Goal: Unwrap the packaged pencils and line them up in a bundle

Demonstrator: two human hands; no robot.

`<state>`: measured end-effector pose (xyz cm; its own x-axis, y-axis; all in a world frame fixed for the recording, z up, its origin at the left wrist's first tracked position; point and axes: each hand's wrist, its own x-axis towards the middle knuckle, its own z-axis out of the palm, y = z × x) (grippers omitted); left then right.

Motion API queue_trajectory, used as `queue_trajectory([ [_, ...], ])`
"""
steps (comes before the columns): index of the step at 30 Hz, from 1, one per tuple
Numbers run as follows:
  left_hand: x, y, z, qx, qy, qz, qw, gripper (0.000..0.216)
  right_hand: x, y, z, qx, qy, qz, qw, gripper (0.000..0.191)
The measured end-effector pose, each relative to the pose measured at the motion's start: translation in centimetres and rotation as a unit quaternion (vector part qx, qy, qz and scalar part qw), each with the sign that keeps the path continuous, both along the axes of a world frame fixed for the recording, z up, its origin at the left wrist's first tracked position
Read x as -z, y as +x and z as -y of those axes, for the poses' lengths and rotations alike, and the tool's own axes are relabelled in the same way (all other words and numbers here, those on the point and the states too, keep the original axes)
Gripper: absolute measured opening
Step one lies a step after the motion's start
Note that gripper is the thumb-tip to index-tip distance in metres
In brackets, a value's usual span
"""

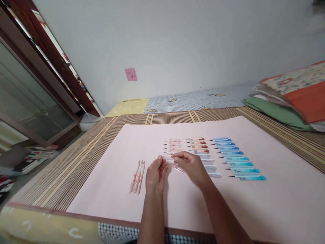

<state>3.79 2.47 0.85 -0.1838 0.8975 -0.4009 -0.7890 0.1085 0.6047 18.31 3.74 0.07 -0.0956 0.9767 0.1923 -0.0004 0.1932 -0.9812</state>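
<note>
My left hand and my right hand meet over the pink sheet. Fingertips of both are closed at the ends of a pale, see-through pen, held roughly level; its details are blurred. Just below it lies a pink pen, partly behind my right hand. Beyond my fingers is a column of pink pens, with brown-ended pens to its right. Greyish pens lie partly hidden by my right hand. Left of my left hand, three pinkish pens lie side by side, tips pointing away.
A long column of blue and teal pens spreads at the right of the pink sheet. Beneath the sheet is a striped mat. Folded bedding is piled at the back right. A wall with a pink note stands behind.
</note>
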Motion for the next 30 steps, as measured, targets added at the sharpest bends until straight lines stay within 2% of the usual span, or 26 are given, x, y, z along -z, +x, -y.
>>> queue_trajectory([
  [2, 0.1, -0.7, -0.2, -0.028, -0.018, 0.059, 0.998, 0.015, 0.6, 0.5, -0.3, 0.058, 0.036, 0.086, 0.994, 0.016],
  [4, 0.3, -1.4, -0.4, -0.042, -0.036, 0.096, 0.994, 0.017, 1.3, 1.1, -0.7, 0.105, 0.061, 0.224, 0.967, 0.016],
  [6, 0.6, -1.7, -0.5, -0.045, -0.044, 0.106, 0.992, 0.016, 1.9, 1.3, -1.0, 0.11, 0.064, 0.381, 0.916, 0.02],
  [8, 0.8, -1.8, -0.6, -0.042, -0.041, 0.108, 0.992, 0.015, 2.3, 1.2, -1.1, 0.095, 0.054, 0.494, 0.863, 0.02],
  [10, 1.0, -1.8, -0.6, -0.037, -0.041, 0.107, 0.993, 0.014, 2.4, 1.0, -1.1, 0.084, 0.046, 0.541, 0.835, 0.017],
  [15, 0.8, -1.8, -0.5, -0.048, -0.057, 0.097, 0.992, 0.011, 2.5, 0.5, -1.0, 0.089, 0.062, 0.549, 0.829, 0.018],
  [16, 0.8, -1.8, -0.5, -0.052, -0.059, 0.097, 0.992, 0.01, 2.5, 0.5, -1.0, 0.096, 0.068, 0.532, 0.839, 0.017],
  [18, 0.6, -1.9, -0.4, -0.055, -0.06, 0.1, 0.992, 0.009, 2.5, 0.6, -0.9, 0.115, 0.063, 0.449, 0.884, 0.014],
  [20, 0.4, -2.1, -0.3, -0.056, -0.059, 0.104, 0.991, 0.011, 2.3, 0.7, -0.9, 0.124, 0.038, 0.304, 0.944, 0.009],
  [22, 0.3, -2.3, -0.3, -0.058, -0.056, 0.102, 0.991, 0.012, 1.8, 0.8, -0.8, 0.117, 0.015, 0.148, 0.982, 0.007],
  [24, 0.2, -2.4, -0.2, -0.061, -0.056, 0.093, 0.992, 0.012, 1.2, 0.9, -0.8, 0.114, 0.007, 0.024, 0.993, 0.015],
  [26, 0.1, -2.5, -0.2, -0.064, -0.054, 0.085, 0.993, 0.011, 0.5, 1.1, -0.6, 0.114, -0.006, -0.064, 0.991, 0.022],
  [30, 0.0, -2.6, 0.0, -0.064, -0.049, 0.082, 0.993, 0.008, -0.6, 1.4, -0.4, 0.103, -0.016, -0.16, 0.982, 0.026],
])
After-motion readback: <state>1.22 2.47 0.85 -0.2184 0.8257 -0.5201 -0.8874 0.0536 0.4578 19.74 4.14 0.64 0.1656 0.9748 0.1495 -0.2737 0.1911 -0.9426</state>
